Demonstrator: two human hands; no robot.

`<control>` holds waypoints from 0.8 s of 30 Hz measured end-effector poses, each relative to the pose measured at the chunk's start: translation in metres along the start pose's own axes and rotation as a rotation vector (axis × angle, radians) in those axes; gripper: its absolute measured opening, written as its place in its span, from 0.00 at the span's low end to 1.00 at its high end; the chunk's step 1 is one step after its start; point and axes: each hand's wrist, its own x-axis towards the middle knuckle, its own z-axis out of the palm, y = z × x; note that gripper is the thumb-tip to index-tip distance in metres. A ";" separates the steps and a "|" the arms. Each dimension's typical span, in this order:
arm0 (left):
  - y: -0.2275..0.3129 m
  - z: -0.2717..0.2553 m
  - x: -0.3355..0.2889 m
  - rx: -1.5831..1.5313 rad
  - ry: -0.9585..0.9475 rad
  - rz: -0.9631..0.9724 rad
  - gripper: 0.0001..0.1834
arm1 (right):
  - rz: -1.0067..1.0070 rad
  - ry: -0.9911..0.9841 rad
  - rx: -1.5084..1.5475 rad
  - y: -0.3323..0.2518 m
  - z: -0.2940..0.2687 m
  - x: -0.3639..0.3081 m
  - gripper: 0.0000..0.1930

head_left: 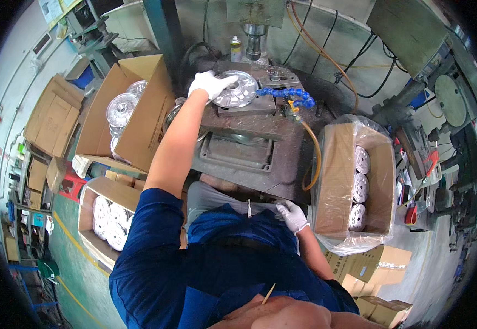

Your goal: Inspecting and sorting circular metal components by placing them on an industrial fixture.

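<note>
A shiny round metal disc point(236, 90) with a centre hole and spoke-like relief lies on the machine's raised die block. My left hand point(211, 85), in a white glove, holds it at its left edge, thumb over the top and the other fingers partly out of sight. Just right of the disc ends a blue jointed hose point(285, 94). Close to my lap, by the machine's front edge, my gloved right hand point(292, 216) rests with its fingers apart and nothing in it. Beneath my left forearm, another round metal piece point(174, 116) is partly covered.
Cardboard boxes with metal discs stand on the left point(156, 104) and lower left point(87, 211). A plastic-lined box point(378, 192) with discs stands at right. Behind the die block are a spray can point(236, 48) and the press ram point(255, 41). An orange hose point(316, 159) hangs along the machine.
</note>
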 end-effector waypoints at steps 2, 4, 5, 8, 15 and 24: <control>-0.005 0.004 0.005 -0.124 -0.070 -0.001 0.52 | 0.008 0.010 0.017 0.000 -0.001 -0.001 0.18; -0.009 0.010 0.008 -0.187 -0.034 0.007 0.48 | -0.024 0.016 -0.071 0.007 0.000 -0.002 0.18; -0.011 0.012 0.010 -0.250 -0.019 0.021 0.43 | -0.057 0.044 -0.170 0.013 0.001 -0.002 0.18; -0.013 0.016 0.013 -0.257 0.004 0.002 0.43 | 0.139 -0.012 0.040 0.036 0.006 0.001 0.18; -0.007 0.010 0.002 -0.275 0.020 -0.006 0.43 | 0.345 0.000 0.465 0.081 0.001 0.026 0.19; -0.008 0.012 0.003 -0.279 0.015 -0.009 0.42 | 0.299 -0.123 0.659 0.104 -0.016 0.027 0.20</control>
